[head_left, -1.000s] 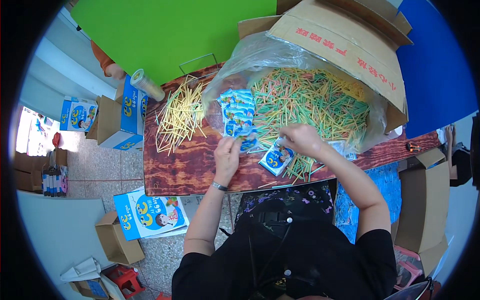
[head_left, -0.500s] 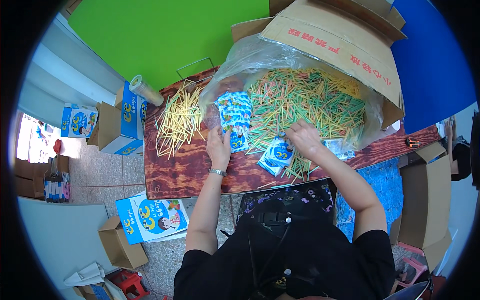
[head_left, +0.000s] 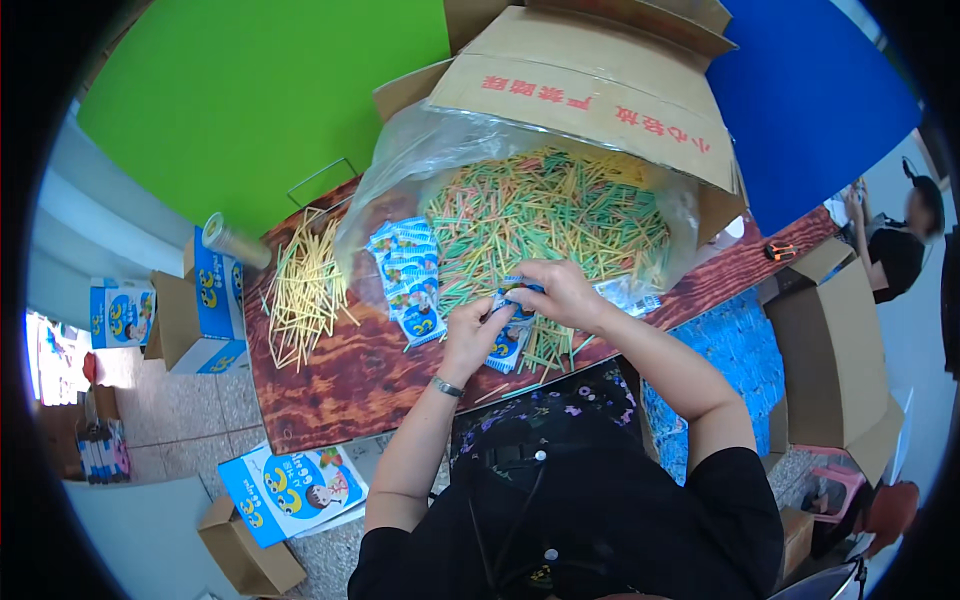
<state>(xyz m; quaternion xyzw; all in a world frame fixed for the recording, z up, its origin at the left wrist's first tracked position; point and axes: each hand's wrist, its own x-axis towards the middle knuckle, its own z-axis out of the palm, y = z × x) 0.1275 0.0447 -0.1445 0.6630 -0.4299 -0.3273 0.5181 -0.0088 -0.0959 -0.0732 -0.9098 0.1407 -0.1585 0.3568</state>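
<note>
In front of my body, a small blue-and-white packet is between my two hands. My left hand pinches its upper left side with the thumb. My right hand is closed at its top, the fingertips partly hidden. Just left of them, a row of overlapping packets lies on the table. Beyond, a heap of thin green, yellow and pink sticks spills out of a plastic-lined carton on its side. Some loose sticks lie beside the held packet.
Yellow sticks are piled on the left of the wooden table, beside a clear cylindrical tub. Printed blue boxes stand further left. An open carton is at right; another person is at far right.
My left hand has moved from the row of packets to the packet at my right hand, and both now grip it. The view has shifted, and a person has come into sight at far right.
</note>
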